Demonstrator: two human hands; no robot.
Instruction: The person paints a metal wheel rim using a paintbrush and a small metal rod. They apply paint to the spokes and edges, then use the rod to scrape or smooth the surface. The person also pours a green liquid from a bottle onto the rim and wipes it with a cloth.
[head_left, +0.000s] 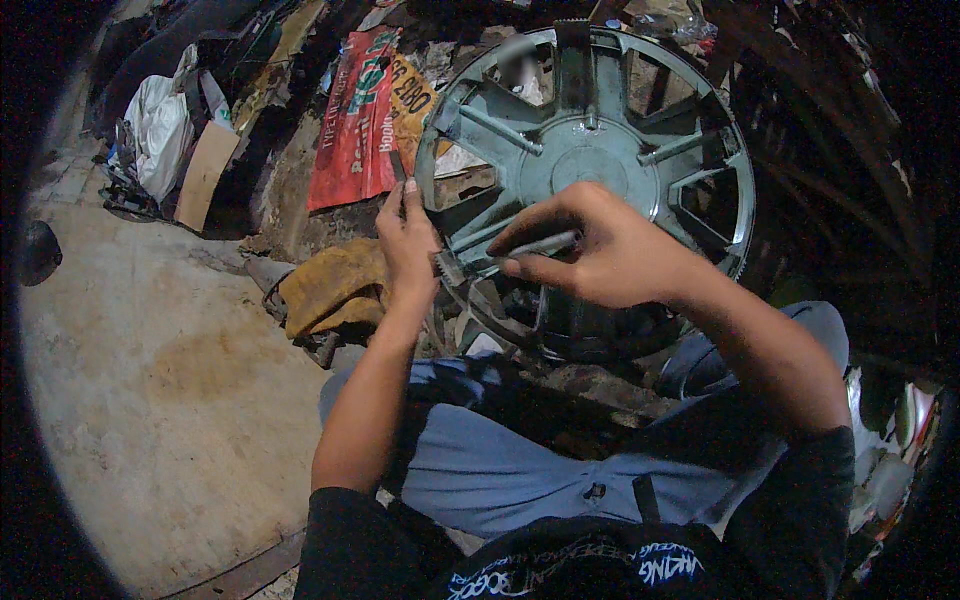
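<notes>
A grey-green, spoked plastic wheel cover (590,150) sits in front of me, with a round hub and a dark rim. At its left edge, my left hand (410,240) is closed on the rim. A narrow dark strip (397,165) sticks out by that hand's fingertips; I cannot tell whether it is held. Over the lower part of the cover, my right hand (590,245) pinches a slim grey, stick-like piece (548,243) between thumb and fingers. Between the two hands, a toothed edge piece (448,267) shows on the cover. My right hand hides part of the spokes.
A red and yellow printed sheet (350,120) lies left of the cover. Below it is a crumpled mustard-brown cloth (335,285). A white plastic bag (160,140) and a cardboard piece (207,178) stand at the far left, beside a stained pale floor (150,400).
</notes>
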